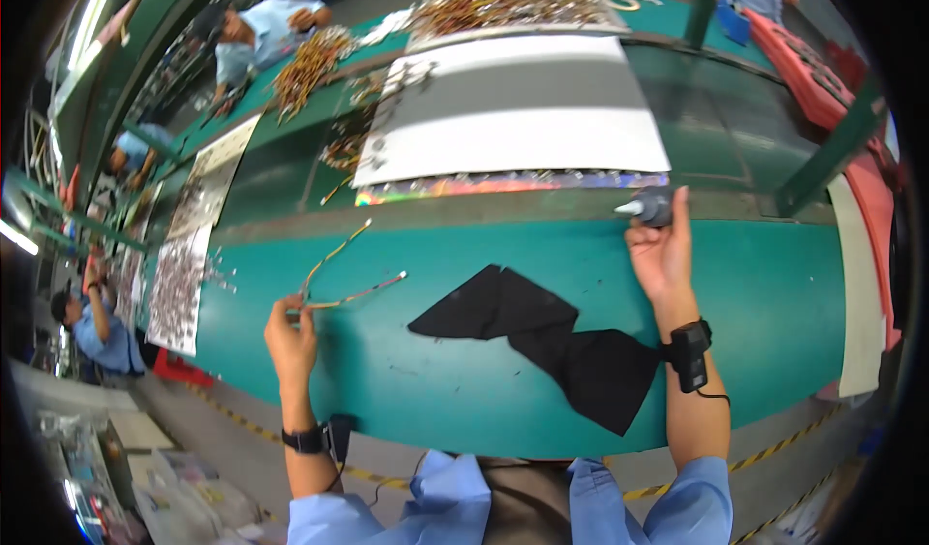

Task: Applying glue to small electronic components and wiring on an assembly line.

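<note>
Factory assembly line: long green workbench, wire harness piles, uniformed workers.

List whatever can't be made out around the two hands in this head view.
- Small dark tool with a pale tip: the right hand wraps its body, so its kind is unclear.
- Wire ends in the left hand: the thin wire harness runs behind the fingers, hiding the grip.
- Small parts along the white board's front edge: too small to identify.
- Black cloth: the right forearm covers its right corner.
</note>
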Demonstrator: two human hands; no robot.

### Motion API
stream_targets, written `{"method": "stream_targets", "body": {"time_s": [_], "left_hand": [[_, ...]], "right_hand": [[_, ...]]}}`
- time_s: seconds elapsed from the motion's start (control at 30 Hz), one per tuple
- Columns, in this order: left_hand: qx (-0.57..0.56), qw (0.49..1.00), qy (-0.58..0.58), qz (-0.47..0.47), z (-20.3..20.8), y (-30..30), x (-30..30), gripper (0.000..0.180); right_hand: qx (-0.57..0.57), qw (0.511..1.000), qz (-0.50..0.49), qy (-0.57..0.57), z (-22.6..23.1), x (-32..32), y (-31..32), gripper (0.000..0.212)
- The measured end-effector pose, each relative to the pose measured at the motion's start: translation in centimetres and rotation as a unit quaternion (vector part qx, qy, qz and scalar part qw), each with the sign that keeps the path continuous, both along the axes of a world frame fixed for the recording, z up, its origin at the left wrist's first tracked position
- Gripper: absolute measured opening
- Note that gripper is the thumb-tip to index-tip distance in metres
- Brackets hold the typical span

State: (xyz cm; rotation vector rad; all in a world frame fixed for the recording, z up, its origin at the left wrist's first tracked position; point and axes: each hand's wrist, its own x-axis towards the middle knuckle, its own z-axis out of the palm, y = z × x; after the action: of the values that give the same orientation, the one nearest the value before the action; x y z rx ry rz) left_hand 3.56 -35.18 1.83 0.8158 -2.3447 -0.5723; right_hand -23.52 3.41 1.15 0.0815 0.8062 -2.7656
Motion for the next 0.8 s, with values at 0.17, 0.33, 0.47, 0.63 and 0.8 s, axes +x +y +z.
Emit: {"method": "stream_targets", "body": {"time_s": [0.17, 0.33, 0.47, 0.63, 0.8], "left_hand": [[0.153, 0.974, 0.144, -0.085, 5.6, 4.7, -3.6, 0.012], [0.279, 0.925, 0.154, -0.208, 7.8, 8.7, -9.2, 0.025], [0.419, 0.857, 0.136, -0.267, 5.8, 12.8, -12.3, 0.026], [0.541, 0.784, 0.118, -0.281, 2.5, 15.8, -12.6, 0.026], [0.463, 0.817, 0.138, -0.314, 1.7, 15.5, -12.0, 0.022]], "right_hand": [[-0.014, 1.0, 0.001, -0.021, 0.5, 0.7, 0.2, 0.036], [-0.028, 0.999, -0.009, -0.03, 1.0, 1.6, 0.3, 0.036], [-0.052, 0.999, -0.014, 0.003, 1.2, 1.9, 0.7, 0.037], [-0.03, 1.0, 0.005, -0.005, 2.0, 2.1, -0.2, 0.04], [-0.022, 0.999, 0.029, 0.034, 2.1, 3.0, -0.8, 0.046]]}}
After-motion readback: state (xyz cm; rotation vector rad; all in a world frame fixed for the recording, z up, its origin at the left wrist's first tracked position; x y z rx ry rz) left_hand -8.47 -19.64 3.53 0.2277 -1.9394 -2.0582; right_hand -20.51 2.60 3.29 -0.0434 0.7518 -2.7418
